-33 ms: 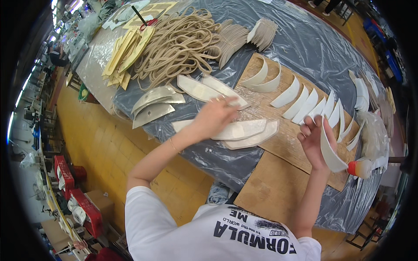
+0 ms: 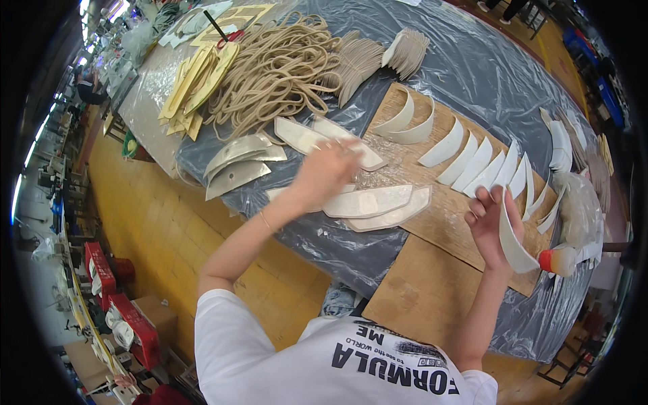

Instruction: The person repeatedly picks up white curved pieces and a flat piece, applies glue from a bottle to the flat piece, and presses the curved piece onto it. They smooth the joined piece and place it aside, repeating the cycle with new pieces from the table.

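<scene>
My right hand (image 2: 486, 226) grips a white curved strip (image 2: 514, 246) by its upper end, holding it raised over the right part of a wooden board (image 2: 442, 212). My left hand (image 2: 327, 169) hovers among flat, cream-coloured pieces with pointed ends. Some of these pieces (image 2: 295, 133) lie beyond it, and others (image 2: 371, 201) are nearer, overlapping on the board's left edge. Motion blurs the left fingers, so whether they pinch anything is unclear. Along the board stand several white curved strips (image 2: 445, 145) in a row, partly hidden by my right hand.
Beige cord (image 2: 270, 74) lies heaped at the back, beside yellow templates (image 2: 196, 84) and stacked beige strips (image 2: 358, 64). Curved metal plates (image 2: 236, 162) rest to the left. A red-topped container (image 2: 559, 260) and a clear plastic bag (image 2: 582, 209) are on the right.
My left hand has drawn slightly to the left, away from the board. The right hand, with the white curved strip, has shifted a little to the right.
</scene>
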The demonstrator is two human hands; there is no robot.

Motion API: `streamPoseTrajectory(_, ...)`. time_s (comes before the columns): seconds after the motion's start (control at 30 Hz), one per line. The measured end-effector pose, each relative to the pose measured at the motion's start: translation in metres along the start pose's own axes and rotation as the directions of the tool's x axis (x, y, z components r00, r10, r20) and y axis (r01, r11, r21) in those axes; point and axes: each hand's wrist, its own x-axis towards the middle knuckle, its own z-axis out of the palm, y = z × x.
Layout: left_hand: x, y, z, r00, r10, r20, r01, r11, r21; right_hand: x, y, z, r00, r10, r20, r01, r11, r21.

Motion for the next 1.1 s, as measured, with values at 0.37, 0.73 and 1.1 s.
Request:
streamPoseTrajectory(0.37, -0.019, -0.075, -0.065, 0.959, -0.263, 0.102, 0.246, 0.956, 0.158, -0.103, 0.000, -0.034, 0.953, -0.155, -0.259, 0.175, 0.983, 0.056)
streamPoseTrajectory(0.73, -0.022, 0.163, -0.022, 0.856, 0.205, 0.474, 0.264, 0.614, -0.743, -0.205, -0.007, -0.042, 0.800, -0.425, -0.423, 0.296, 0.893, -0.338)
streamPoseTrajectory(1.1, -0.019, 0.239, 0.070, 0.960, 0.250, 0.127, -0.207, 0.936, -0.284, -0.288, 0.032, -0.038, 0.614, -0.471, -0.634, 0.342, 0.882, -0.324)
